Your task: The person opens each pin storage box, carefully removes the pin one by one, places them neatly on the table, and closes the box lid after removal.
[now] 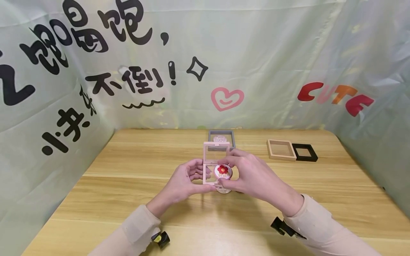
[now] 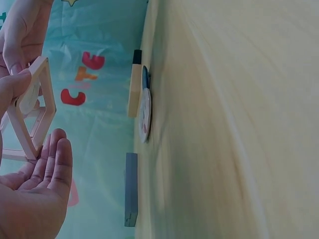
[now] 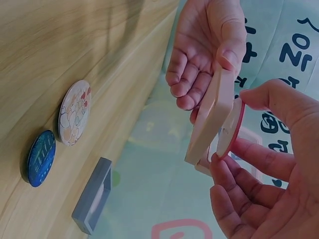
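Note:
A pale pink hinged display frame point(image 1: 204, 175) with clear panes stands unfolded, raised above the table. My left hand point(image 1: 182, 180) holds its lower half, thumb along the bottom edge and fingers behind. In front of the clear pane, my right hand point(image 1: 256, 176) pinches a round badge point(image 1: 223, 171) with a red flower on white between thumb and fingers. From the right wrist view, the badge's red rim point(image 3: 239, 124) is tilted close against the frame. Below, a light round badge with cartoon drawings point(image 3: 75, 113) lies on the table beside a blue badge point(image 3: 41, 158).
Behind the hands, a grey frame point(image 1: 209, 138) with a pale round piece point(image 1: 220, 139) inside lies on the wooden table point(image 1: 153, 153). Toward the back right, a beige frame point(image 1: 269, 152) lies against a black frame point(image 1: 314, 158). A printed curtain point(image 1: 272, 64) encloses the table's back and sides.

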Available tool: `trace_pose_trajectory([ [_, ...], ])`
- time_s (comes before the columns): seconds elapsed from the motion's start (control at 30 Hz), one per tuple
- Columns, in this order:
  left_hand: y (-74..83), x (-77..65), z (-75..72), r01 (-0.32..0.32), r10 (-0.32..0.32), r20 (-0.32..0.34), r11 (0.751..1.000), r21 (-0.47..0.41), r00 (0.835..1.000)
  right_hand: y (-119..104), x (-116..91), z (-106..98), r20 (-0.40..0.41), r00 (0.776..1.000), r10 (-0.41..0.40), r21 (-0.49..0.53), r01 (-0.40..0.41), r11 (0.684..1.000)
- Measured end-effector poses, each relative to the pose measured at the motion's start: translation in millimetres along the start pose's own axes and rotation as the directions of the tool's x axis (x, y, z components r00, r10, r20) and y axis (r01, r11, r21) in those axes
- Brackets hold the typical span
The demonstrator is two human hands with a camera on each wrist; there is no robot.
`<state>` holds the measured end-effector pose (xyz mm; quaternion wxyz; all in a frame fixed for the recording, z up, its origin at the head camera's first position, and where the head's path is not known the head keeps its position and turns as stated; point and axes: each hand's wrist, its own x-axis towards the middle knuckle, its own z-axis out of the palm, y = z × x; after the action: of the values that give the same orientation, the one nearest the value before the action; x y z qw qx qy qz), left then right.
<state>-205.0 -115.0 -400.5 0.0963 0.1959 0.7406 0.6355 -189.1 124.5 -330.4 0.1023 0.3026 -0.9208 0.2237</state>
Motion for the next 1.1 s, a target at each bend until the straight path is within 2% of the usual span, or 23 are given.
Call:
trace_pose_trajectory([
  [0.23, -1.5, -0.5, -2.6, 0.024, -0.024, 0.001, 1.000, -0.006, 1.000, 3, 1, 1, -0.009, 1.000, 0.001, -0.002, -0.001, 1.000],
  [0.67, -8.9, -4.5, -10.7, 0.006, -0.005, -0.039, 1.000, 0.022, 0.999, 12, 1, 0, 0.017, 0.999, 0.037, 0.016, -0.037, 0.999],
  [1.1, -9.3, -9.9, -21.3, 0.041, -0.041, -0.069, 0.999, 0.002, 0.997, 22, 3, 3, 0.020, 0.998, 0.059, 0.025, -0.059, 0.998],
])
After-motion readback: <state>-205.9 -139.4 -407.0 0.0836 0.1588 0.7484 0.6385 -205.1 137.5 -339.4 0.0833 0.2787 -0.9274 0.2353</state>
